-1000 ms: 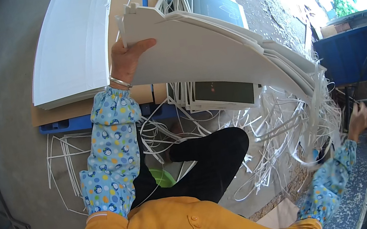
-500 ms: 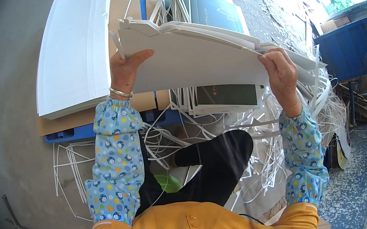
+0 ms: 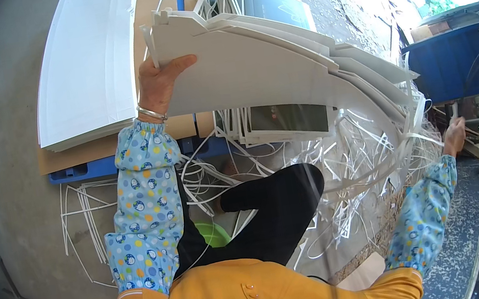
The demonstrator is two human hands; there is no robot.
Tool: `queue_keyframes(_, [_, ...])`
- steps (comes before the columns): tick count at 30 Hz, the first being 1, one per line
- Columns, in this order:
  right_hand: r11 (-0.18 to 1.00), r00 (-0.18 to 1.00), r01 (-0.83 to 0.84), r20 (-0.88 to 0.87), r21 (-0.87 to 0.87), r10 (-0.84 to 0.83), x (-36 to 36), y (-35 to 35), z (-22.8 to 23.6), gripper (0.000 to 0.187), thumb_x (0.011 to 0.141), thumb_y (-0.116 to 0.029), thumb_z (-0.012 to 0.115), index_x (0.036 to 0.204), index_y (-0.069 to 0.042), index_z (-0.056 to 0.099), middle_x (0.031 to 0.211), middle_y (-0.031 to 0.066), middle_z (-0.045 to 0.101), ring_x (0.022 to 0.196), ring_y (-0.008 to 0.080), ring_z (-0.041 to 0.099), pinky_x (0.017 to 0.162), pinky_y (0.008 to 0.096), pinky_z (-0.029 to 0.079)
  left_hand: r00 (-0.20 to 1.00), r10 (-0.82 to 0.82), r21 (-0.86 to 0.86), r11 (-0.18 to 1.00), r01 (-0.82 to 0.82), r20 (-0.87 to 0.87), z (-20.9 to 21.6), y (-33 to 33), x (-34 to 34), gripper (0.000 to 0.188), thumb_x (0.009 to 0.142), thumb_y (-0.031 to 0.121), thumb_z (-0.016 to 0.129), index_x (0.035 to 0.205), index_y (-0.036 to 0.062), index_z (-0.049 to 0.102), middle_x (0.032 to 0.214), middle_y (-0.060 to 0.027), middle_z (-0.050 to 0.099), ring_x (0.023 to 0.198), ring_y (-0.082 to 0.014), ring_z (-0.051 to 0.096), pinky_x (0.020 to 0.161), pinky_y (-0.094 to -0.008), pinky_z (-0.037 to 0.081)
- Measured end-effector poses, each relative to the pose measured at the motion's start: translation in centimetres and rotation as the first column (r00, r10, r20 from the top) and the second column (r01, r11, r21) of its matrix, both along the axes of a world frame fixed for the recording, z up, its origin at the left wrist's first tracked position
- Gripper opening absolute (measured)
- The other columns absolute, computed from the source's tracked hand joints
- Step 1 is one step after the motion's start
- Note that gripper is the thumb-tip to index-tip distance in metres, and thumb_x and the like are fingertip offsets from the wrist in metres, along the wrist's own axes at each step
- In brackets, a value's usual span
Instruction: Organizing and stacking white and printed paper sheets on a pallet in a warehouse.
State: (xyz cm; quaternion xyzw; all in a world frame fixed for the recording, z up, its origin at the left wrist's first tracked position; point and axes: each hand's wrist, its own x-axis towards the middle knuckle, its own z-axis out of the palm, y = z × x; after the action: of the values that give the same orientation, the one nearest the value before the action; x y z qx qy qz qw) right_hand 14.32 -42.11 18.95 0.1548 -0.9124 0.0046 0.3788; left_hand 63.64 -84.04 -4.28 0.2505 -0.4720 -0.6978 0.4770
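My left hand (image 3: 156,82) grips the left end of a stack of white die-cut cardboard sheets (image 3: 238,64), thumb lying across the near face. The sheets stand on edge and fan apart toward their right end, where they sag. Far out to the right, my right hand (image 3: 455,137) is closed on a white cardboard strip (image 3: 422,136) that stretches back toward the sheets. Motion blurs the strip in part. Behind the held sheets, framed dark-printed panels (image 3: 269,2) are partly hidden.
A tall pile of white sheets (image 3: 86,64) lies on brown cardboard over a blue pallet (image 3: 84,170). Loose white strips (image 3: 345,176) tangle on the floor around my knee. At right stands a blue bin (image 3: 459,63). A green round object (image 3: 212,233) sits by my leg.
My right hand has left the sheets' right end and swung out to the right and down, drawing a strip. The sheets have fanned apart and drooped there. My left hand keeps its grip.
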Motion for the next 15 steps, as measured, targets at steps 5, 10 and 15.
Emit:
queue_keyframes(5, [0.599,0.609,-0.57,0.2,-0.562,0.767,8.6,-5.4,-2.5,0.05,0.077,-0.02,0.064,0.119,-0.001,0.045,0.124,0.0143,0.042,0.11,0.0277,0.045,0.091,0.0375,0.036,1.0,-0.001,0.012,1.0,0.001,-0.013,0.5,-0.1,-0.3,0.022,0.07,0.005,0.069,0.09,0.0005,0.062,0.082,-0.0061,0.063,0.072,-0.013,0.06,0.065,-0.0226,0.048])
queue_keyframes(10, [0.501,0.524,-0.851,0.286,0.155,0.802,21.8,-17.3,-9.2,0.096,0.058,-0.029,0.077,0.133,-0.005,0.023,0.135,0.0153,0.03,0.125,0.0315,0.028,0.103,0.0399,0.023,1.0,0.005,-0.007,1.0,-0.005,0.02,-0.5,-0.2,0.6,0.022,0.07,0.004,0.068,0.091,0.0004,0.061,0.083,-0.0059,0.063,0.074,-0.0135,0.06,0.067,-0.0237,0.048])
queue_keyframes(15, [0.547,0.588,-0.809,0.262,0.217,0.766,15.1,-19.7,-7.3,0.067,0.062,-0.028,0.074,0.12,-0.012,0.045,0.105,0.0103,0.059,0.111,0.0255,0.046,0.091,0.0363,0.036,0.999,-0.021,-0.097,0.995,0.024,0.034,-0.6,-0.3,0.3,0.025,0.069,0.006,0.069,0.092,0.0005,0.061,0.084,-0.0057,0.063,0.075,-0.0124,0.06,0.067,-0.0233,0.048])
